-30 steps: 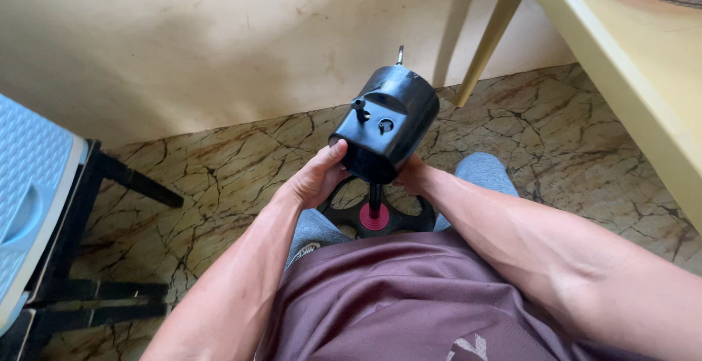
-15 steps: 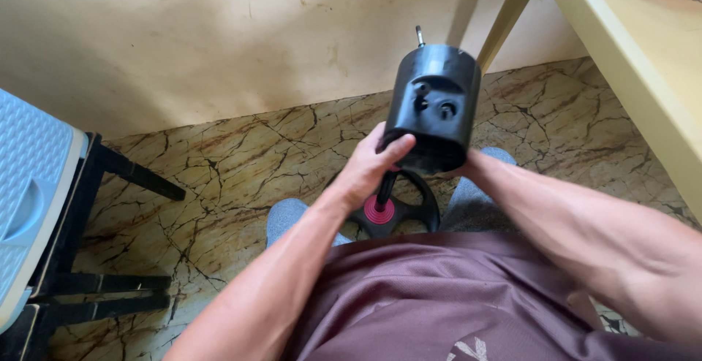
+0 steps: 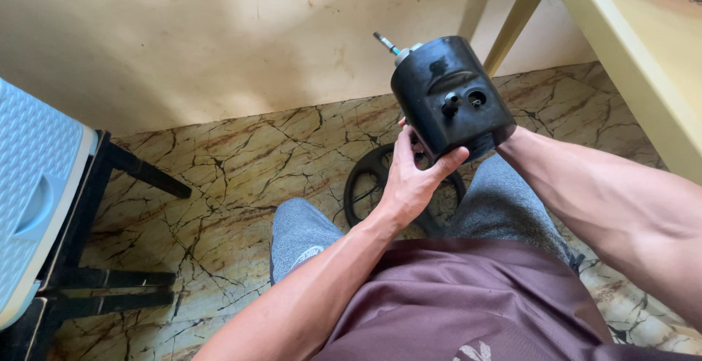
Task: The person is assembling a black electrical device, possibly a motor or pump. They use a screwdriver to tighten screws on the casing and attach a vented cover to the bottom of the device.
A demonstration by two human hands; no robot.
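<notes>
A black cylindrical fan motor housing (image 3: 452, 96) with a metal shaft sticking out of its far end is held up above my knees. My left hand (image 3: 411, 178) grips its lower near side, fingers wrapped under the rim. My right hand (image 3: 506, 142) is almost hidden behind the housing; only the wrist and forearm show, pressed against its right side. On the floor between my legs lies a black round ring-shaped base (image 3: 373, 182), partly covered by my left hand.
A marbled brown stone floor (image 3: 219, 185) meets a stained cream wall. At the left stands a light blue plastic stool seat (image 3: 33, 185) on dark legs. A yellow table edge and leg (image 3: 621, 47) run along the upper right.
The motor housing has been lifted higher and to the right, turning its shaft up and to the left. The red part on the floor ring is no longer visible.
</notes>
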